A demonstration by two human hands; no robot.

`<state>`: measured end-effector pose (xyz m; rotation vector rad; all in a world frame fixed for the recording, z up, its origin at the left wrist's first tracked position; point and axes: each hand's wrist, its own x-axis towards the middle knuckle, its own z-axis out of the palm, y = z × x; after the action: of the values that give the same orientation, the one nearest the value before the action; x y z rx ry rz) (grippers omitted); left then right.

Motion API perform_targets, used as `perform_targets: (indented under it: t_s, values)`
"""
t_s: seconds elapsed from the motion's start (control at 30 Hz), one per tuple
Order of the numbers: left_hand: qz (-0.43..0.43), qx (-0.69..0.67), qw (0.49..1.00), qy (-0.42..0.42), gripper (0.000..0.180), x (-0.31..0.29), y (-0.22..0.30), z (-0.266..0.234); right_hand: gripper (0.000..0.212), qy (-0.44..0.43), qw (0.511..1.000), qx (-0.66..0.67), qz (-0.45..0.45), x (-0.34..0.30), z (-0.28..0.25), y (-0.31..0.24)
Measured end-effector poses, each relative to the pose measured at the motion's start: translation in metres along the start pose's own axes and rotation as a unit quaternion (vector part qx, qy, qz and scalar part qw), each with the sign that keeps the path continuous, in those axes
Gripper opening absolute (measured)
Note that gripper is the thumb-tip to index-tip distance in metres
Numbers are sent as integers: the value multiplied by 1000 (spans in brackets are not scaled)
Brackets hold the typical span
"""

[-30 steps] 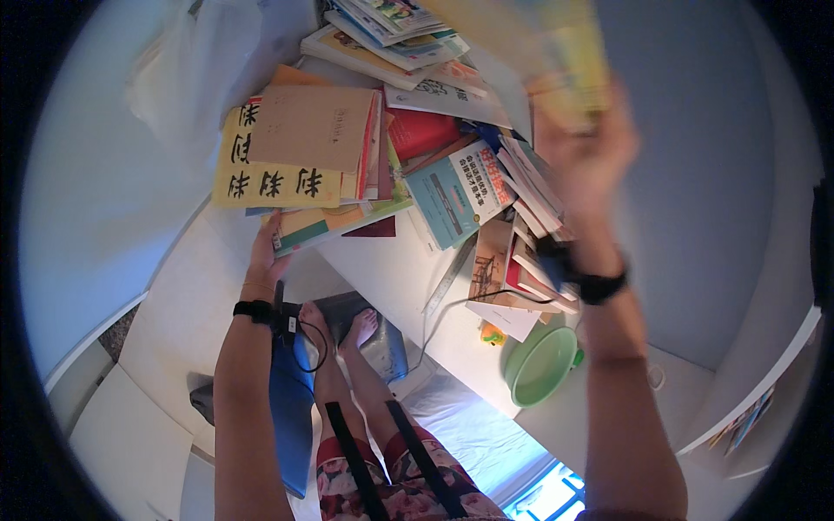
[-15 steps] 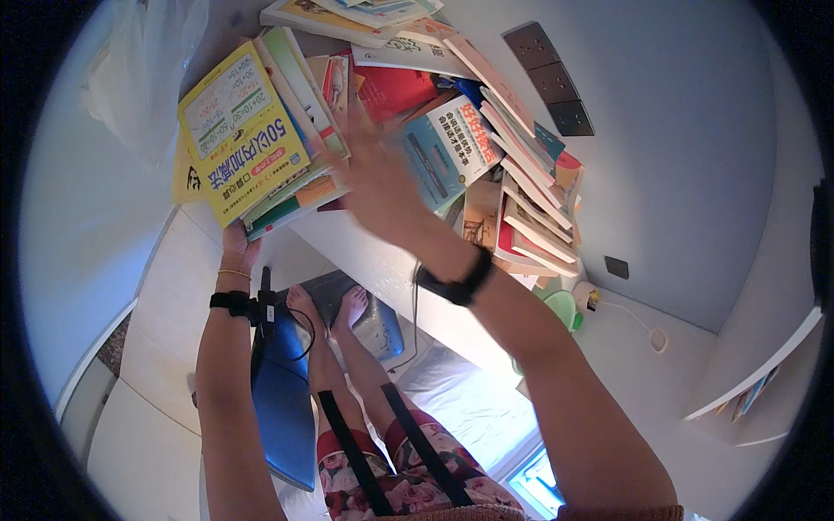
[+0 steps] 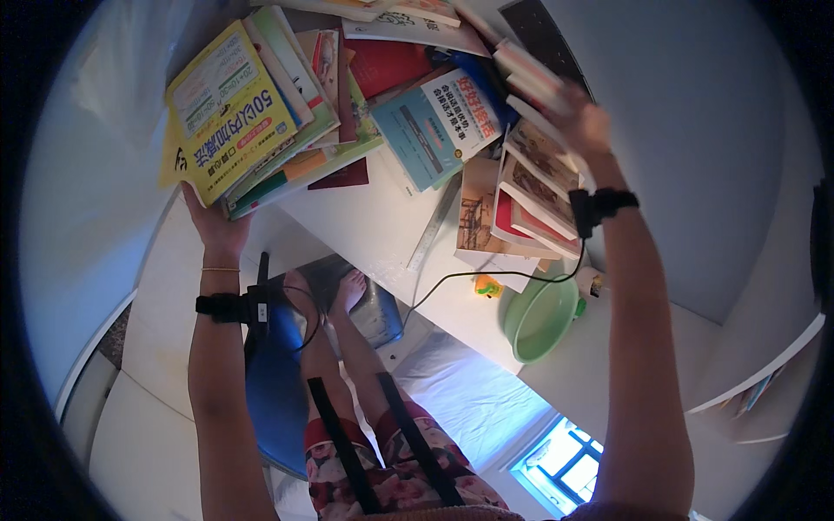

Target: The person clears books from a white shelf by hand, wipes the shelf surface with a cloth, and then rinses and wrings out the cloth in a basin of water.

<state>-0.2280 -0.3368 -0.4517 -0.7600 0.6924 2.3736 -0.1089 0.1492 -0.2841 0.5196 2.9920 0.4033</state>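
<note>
My left hand (image 3: pixel 215 227) grips the lower end of a leaning stack of books, its thumb at the edge of a yellow workbook (image 3: pixel 230 113) in front. The other fingers are hidden behind the stack. Green and white books (image 3: pixel 300 78) stand slanted beside the workbook. Blurred by motion, my right hand (image 3: pixel 586 123) is against the outer edges of a row of books (image 3: pixel 543 169) on the right; its fingers are smeared. Several of these books tilt and show brown covers. A blue-and-white book (image 3: pixel 439 128) lies between the two groups.
A red book (image 3: pixel 387 65) and more books (image 3: pixel 417 30) lie at the back. A ruler (image 3: pixel 434 221) lies on the white desk (image 3: pixel 347 230). Near the desk's right edge are a green basin (image 3: pixel 546 321) and a small yellow object (image 3: pixel 488 286). A cable hangs from my right wrist.
My right hand has swung from the left stack over to the right-hand row, where books have shifted and tilted. My left hand stays at the left stack. The basin has come into fuller view.
</note>
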Motion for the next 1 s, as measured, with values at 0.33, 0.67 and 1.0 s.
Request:
perform_targets:
  t_s: [0.33,0.67,1.0]
  values:
    - [50,133,990,-28,44,19,-8,-18,62,-151,979,-86,102,18,-26,-41]
    - [-9,138,989,-53,45,19,-4,-17,43,127,983,107,74,10,-148,-18]
    - [-38,203,978,-20,48,14,-9,-1,81,106,987,56,-106,60,-21,-158]
